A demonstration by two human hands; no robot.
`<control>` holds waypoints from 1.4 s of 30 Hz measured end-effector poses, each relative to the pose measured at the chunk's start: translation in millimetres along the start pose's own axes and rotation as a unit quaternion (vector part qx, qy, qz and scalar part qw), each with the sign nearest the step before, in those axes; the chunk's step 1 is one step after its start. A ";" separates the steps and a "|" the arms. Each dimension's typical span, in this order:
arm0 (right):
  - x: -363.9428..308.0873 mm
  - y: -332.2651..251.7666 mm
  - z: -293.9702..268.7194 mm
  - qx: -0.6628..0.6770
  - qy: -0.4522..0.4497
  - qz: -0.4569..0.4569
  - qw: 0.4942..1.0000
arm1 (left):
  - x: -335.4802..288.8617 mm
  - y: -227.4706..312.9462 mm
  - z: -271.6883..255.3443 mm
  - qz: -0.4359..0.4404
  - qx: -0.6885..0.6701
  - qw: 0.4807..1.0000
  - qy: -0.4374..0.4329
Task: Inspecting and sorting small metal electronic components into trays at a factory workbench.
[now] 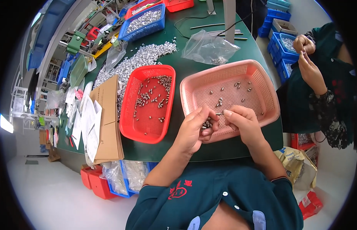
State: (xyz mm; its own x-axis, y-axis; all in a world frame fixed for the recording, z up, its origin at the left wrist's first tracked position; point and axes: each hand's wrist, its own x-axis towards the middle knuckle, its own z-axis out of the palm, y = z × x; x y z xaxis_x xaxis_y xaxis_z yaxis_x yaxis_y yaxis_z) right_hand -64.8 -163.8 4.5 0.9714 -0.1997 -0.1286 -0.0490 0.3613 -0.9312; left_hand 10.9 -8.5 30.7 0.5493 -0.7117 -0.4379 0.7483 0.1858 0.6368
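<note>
Over the near edge of the pink basket (268,111), my left hand (192,128) is curled around several small metal cylinders (206,123). Its thumb and index finger point toward my right hand (244,122), which pinches a slim metal piece (220,114) between thumb and fingertip. That piece spans the short gap between the two hands; its exact kind is too small to make out. Loose metal cylinders (237,84) lie scattered on the pink basket's floor. To the left, a red basket (126,126) holds many more of them, mostly toward its far side.
A heap of shiny metal parts (142,57) spreads behind the red basket. Cardboard (109,134) and papers (87,119) lie left. A clear plastic bag (209,46), metal rods (224,33) and a blue crate (146,32) are farther back. Another person's hands (311,65) are at right.
</note>
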 end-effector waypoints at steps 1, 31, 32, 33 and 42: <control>0.0 -0.3 0.3 -0.001 -0.001 0.001 1.000 | 3.3 -2.3 -2.8 0.004 0.053 0.999 -0.004; -9.6 -4.6 3.3 -0.042 0.034 -0.042 0.998 | -28.1 28.9 -48.5 0.061 -0.040 0.994 0.081; -9.3 -5.7 3.0 -0.043 0.037 -0.040 0.998 | -24.4 23.8 -39.7 0.058 -0.039 0.996 0.051; -8.3 -6.9 2.4 -0.043 0.034 -0.050 0.997 | -19.6 19.2 -34.7 0.038 -0.039 0.998 0.045; -13.0 0.0 1.2 -0.128 0.044 -0.065 0.989 | -8.5 7.2 -11.2 0.001 -0.020 1.000 0.013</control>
State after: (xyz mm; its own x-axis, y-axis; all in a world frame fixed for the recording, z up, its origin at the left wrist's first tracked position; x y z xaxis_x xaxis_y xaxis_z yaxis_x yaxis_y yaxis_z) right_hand -77.2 -160.2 6.5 0.9499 -0.3119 -0.0214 0.0063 0.0877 -0.9961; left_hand 15.7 6.5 31.9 0.5607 -0.6931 -0.4530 0.7611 0.2158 0.6118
